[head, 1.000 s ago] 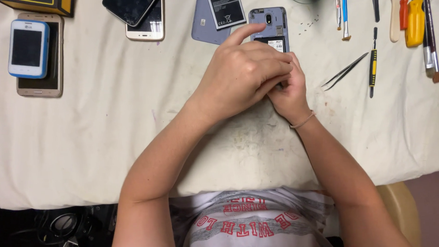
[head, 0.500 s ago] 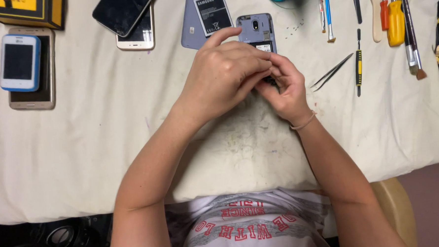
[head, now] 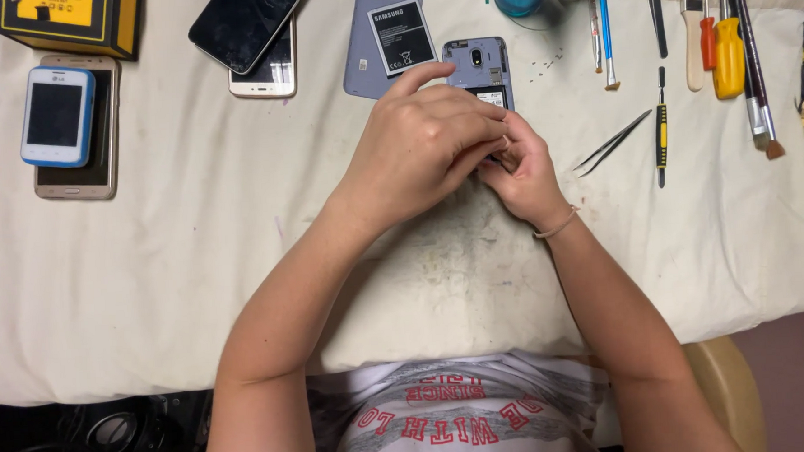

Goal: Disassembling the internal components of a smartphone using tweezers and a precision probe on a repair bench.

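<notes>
From the head camera, looking straight down, both hands meet over an opened phone point(head: 478, 69) lying near the top middle of the cloth-covered table point(head: 197, 289). The left hand point(head: 417, 148) is curled over the phone's lower half, its forefinger stretched toward twelve o'clock along the phone's left edge and the other fingers bent down on top of it. The right hand point(head: 524, 166) sits at about four o'clock from the left, its fingers tucked in close against the left hand's fingertips right at the phone's lower end. Both hands are closed in on the phone, but the fingers hide the contact, so I cannot tell whether the right one pinches a small part or simply presses on the body.

The phone lies with its back cover off: a bluish-grey inner frame shows, with a round camera lens near the top and a white label below it. Only its upper part is visible above the knuckles.

Just beside it at nine o'clock lies a grey back cover point(head: 365, 51) with a dark battery point(head: 401, 36) resting on it. At three o'clock from the hands lie tweezers point(head: 613, 142) and a thin black and yellow screwdriver point(head: 661, 124), both apart from the fingers. Farther toward ten o'clock two stacked phones point(head: 258, 42) lie on the cloth, and at the left edge a small blue and white phone point(head: 56, 116) lies atop a gold one.
</notes>
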